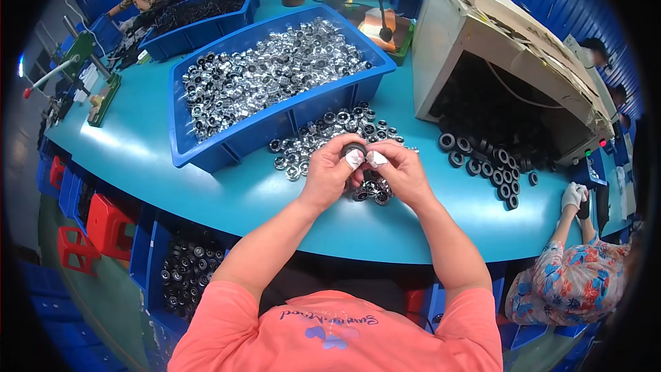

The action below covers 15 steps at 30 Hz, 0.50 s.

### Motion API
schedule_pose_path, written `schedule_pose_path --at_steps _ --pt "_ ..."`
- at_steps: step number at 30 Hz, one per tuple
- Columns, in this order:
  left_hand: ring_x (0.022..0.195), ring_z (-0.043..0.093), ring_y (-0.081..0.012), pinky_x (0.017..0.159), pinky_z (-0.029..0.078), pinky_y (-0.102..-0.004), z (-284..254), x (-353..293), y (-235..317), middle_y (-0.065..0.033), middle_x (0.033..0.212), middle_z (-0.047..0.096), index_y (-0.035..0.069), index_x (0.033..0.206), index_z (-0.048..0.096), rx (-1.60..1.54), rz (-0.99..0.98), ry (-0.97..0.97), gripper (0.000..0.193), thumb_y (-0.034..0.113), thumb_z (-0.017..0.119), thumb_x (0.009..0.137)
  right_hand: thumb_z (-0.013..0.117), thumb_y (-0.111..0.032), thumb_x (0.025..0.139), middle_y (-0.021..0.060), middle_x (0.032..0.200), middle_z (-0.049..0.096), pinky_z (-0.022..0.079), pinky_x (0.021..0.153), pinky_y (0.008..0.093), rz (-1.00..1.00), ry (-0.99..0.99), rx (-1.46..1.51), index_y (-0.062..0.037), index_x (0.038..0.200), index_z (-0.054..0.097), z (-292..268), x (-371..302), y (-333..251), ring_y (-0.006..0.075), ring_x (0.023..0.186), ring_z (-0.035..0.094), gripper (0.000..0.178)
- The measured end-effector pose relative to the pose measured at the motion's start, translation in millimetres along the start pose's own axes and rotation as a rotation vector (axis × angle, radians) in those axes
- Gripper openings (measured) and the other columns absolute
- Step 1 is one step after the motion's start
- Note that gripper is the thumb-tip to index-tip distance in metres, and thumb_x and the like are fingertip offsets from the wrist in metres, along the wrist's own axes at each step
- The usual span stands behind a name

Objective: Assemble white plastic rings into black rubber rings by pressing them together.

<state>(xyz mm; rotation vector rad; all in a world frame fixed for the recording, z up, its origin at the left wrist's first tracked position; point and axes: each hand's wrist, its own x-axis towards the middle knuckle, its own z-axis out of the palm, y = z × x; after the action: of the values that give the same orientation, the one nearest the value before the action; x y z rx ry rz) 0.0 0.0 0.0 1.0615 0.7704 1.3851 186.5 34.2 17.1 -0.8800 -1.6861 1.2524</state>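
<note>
Over the table's near edge, my left hand (326,173) and my right hand (403,172) meet, both closed on a small black rubber tyre (354,147). White wrapping covers both thumb tips, which press against the tyre from the near side. Fingers hide most of the tyre, so I cannot tell whether a hub sits inside it. Just beyond my hands spreads a loose pile of shiny silver wheel hubs (330,127) with dark centres. Several wheels with black parts (372,189) lie right below my fingers.
A large blue bin (275,129) full of silver hubs stands behind the pile. At right, an open-fronted box (441,48) has black tyres (506,173) spilling out. A bin of black wheels (193,262) sits below the table. A co-worker's gloved hands (574,196) are far right.
</note>
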Motion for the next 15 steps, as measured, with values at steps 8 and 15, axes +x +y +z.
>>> schedule_pose_path --at_steps 8,15 --pt "0.070 0.064 -0.0085 0.060 0.056 -0.0239 -2.4 1.5 8.4 -0.0021 0.092 0.068 0.007 0.134 0.063 0.149 -0.036 -0.019 0.029 0.019 0.061 0.107 0.075 -0.006 0.091 0.0065 0.097 0.071 0.054 0.080 0.0299 -0.001 0.133 -0.016 -0.0027 0.109 0.079 9.3 1.3 -0.1 0.0158 0.093 0.066 0.019" --pt "0.069 0.060 -0.0056 0.058 0.052 -0.0225 2.2 1.8 12.9 -0.0001 0.088 0.068 0.008 0.130 0.066 0.234 -0.038 0.012 0.026 0.009 0.055 0.106 0.075 -0.003 0.088 0.0038 0.087 0.069 0.049 0.069 0.0278 -0.037 0.129 -0.057 -0.0047 0.117 0.079 5.8 -2.8 -0.3 0.0120 0.079 0.061 0.029"
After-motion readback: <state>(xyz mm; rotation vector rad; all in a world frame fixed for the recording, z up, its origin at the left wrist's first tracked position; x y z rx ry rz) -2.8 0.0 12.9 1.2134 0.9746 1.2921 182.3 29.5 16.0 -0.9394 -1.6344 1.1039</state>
